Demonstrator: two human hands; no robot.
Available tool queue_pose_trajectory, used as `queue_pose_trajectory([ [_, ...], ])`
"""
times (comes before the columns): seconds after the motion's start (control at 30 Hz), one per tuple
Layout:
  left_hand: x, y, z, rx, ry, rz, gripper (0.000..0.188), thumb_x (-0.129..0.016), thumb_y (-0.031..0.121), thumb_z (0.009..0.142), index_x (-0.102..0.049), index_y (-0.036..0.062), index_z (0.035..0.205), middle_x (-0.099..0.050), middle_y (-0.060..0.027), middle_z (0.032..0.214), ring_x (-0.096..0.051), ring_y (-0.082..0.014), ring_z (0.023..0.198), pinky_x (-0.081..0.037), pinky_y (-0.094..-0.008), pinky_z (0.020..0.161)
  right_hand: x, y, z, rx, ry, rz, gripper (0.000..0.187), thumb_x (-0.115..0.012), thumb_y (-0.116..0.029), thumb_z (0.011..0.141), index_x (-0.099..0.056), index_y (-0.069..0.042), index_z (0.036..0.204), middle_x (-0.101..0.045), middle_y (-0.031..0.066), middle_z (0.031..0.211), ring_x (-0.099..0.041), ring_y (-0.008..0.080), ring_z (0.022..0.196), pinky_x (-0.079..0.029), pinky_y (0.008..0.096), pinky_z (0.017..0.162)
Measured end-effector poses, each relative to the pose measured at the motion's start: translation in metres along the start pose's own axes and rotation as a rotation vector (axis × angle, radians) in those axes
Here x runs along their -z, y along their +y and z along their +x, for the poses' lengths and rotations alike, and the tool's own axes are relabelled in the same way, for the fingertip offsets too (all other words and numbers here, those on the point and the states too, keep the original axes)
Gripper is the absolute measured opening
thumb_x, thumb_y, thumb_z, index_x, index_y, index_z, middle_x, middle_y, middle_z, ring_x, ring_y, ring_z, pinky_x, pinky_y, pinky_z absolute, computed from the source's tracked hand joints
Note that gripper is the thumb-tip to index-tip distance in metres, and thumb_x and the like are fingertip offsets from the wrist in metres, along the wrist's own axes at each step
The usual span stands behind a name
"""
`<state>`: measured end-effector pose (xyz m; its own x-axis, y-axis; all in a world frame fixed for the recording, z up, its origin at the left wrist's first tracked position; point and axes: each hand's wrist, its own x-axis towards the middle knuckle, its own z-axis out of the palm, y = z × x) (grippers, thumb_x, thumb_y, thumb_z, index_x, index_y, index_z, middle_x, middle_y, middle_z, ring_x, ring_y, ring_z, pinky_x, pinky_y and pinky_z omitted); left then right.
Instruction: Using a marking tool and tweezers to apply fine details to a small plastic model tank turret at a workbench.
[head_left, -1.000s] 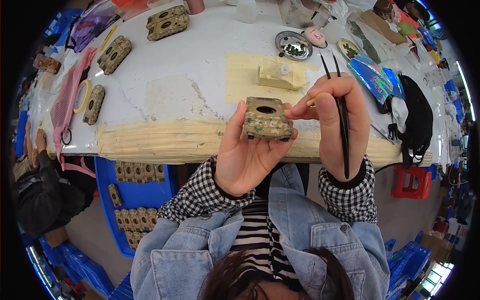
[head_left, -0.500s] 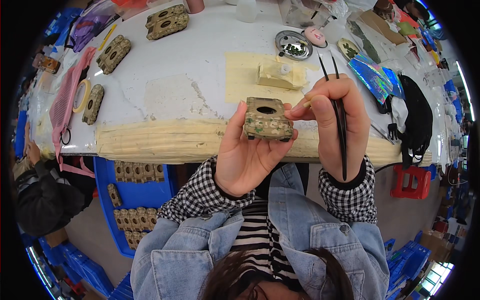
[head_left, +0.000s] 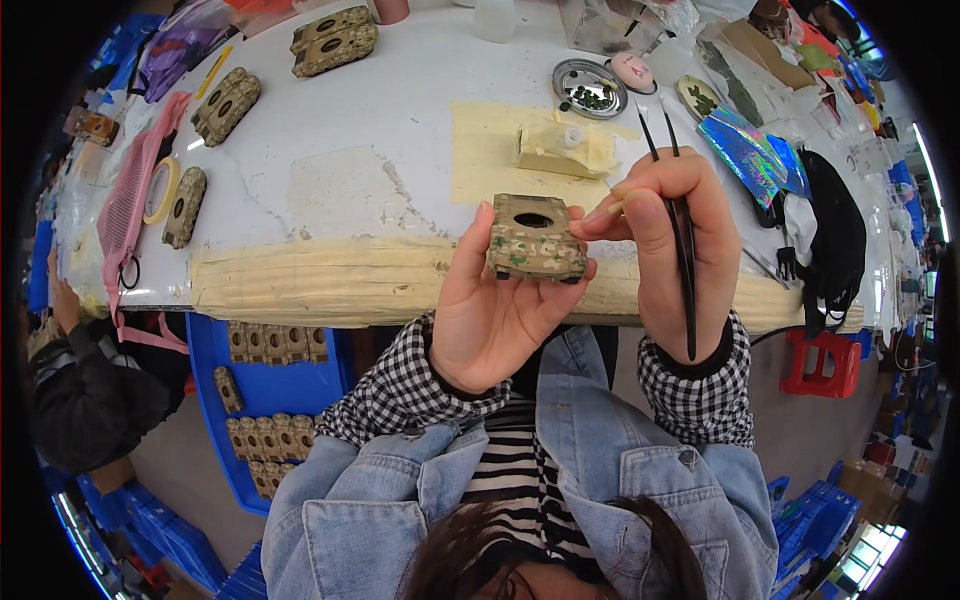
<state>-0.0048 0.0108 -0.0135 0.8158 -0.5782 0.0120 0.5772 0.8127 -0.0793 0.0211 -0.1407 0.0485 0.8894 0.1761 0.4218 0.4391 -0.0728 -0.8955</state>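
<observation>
My left hand (head_left: 487, 330) is closed around a camouflage-patterned plastic housing (head_left: 545, 252), with an oval dark opening in its upper face. The thumb lies along its left side and the fingers support it from below. At the housing's right edge, the pinched fingertips of my right hand (head_left: 692, 205) hold a thin pale stick (head_left: 615, 208). A pair of black tweezers (head_left: 686, 265) is also tucked in this hand, tips pointing away from me. The point where stick and housing meet is hidden by my fingers.
Beyond the housing stands a tape-covered block (head_left: 565, 150). A round metal dish (head_left: 590, 88) holds small dark green pieces. More camouflage housings (head_left: 226, 107) lie on the left of the table (head_left: 400, 110); several others fill a blue tray (head_left: 330, 385) below. A red stool (head_left: 820, 363) stands right.
</observation>
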Motion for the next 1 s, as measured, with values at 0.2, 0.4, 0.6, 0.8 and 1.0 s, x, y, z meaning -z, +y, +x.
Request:
queue_pose_trajectory([
  [0.2,0.003,0.001,0.0,0.02,-0.011,-0.04,0.064,-0.033,0.047,0.095,-0.028,-0.0049,0.133,-0.051,-0.0189,0.117,-0.055,-0.0298,0.108,-0.051,-0.0345,0.091,0.007,0.0,0.011,0.018,0.168,0.01,0.012,-0.054,-0.01,0.091,-0.051,0.001,0.089,-0.056,0.0047,0.076,-0.058,0.0094,0.07,-0.048,0.0217,0.062],
  [0.4,0.008,0.001,-0.001,0.023,-0.083,-0.064,0.07,-0.034,0.047,0.095,-0.016,-0.0042,0.138,-0.048,-0.0213,0.119,-0.053,-0.0304,0.11,-0.049,-0.035,0.093,0.017,0.033,0.047,0.456,0.229,-0.697,0.009,-0.065,-0.006,0.08,-0.057,-0.001,0.08,-0.055,0.0064,0.071,-0.052,0.0176,0.059,-0.041,0.0285,0.054],
  [0.6,0.001,-0.001,0.0,0.019,-0.021,-0.046,0.064,-0.031,0.048,0.096,-0.026,-0.0007,0.137,-0.05,-0.0168,0.122,-0.055,-0.0299,0.108,-0.051,-0.0357,0.09,0.019,0.046,0.046,0.351,0.104,-0.784,0.013,-0.065,-0.013,0.081,-0.059,-0.002,0.086,-0.055,0.0097,0.073,-0.053,0.0239,0.066,-0.043,0.032,0.06],
  [0.8,0.005,-0.001,0.002,0.089,-0.075,0.031,0.064,-0.029,0.048,0.096,-0.023,0.0017,0.138,-0.044,-0.0157,0.129,-0.055,-0.0308,0.109,-0.052,-0.0389,0.088,0.064,0.021,0.013,0.028,0.118,-0.437,0.035,-0.045,-0.026,0.096,-0.049,0.001,0.118,-0.059,0.0091,0.083,-0.053,0.0141,0.076,-0.042,0.0265,0.071],
  [1.0,-0.006,-0.019,0.014,0.031,0.075,0.201,0.071,-0.027,0.052,0.094,-0.011,0.0014,0.142,-0.022,-0.0264,0.141,-0.061,-0.0318,0.095,-0.055,-0.0364,0.081,0.104,0.024,-0.031,-0.3,0.114,-0.189,0.029,-0.059,-0.005,0.087,-0.053,0.005,0.113,-0.063,0.0121,0.097,-0.062,0.0169,0.09,-0.047,0.0255,0.081],
])
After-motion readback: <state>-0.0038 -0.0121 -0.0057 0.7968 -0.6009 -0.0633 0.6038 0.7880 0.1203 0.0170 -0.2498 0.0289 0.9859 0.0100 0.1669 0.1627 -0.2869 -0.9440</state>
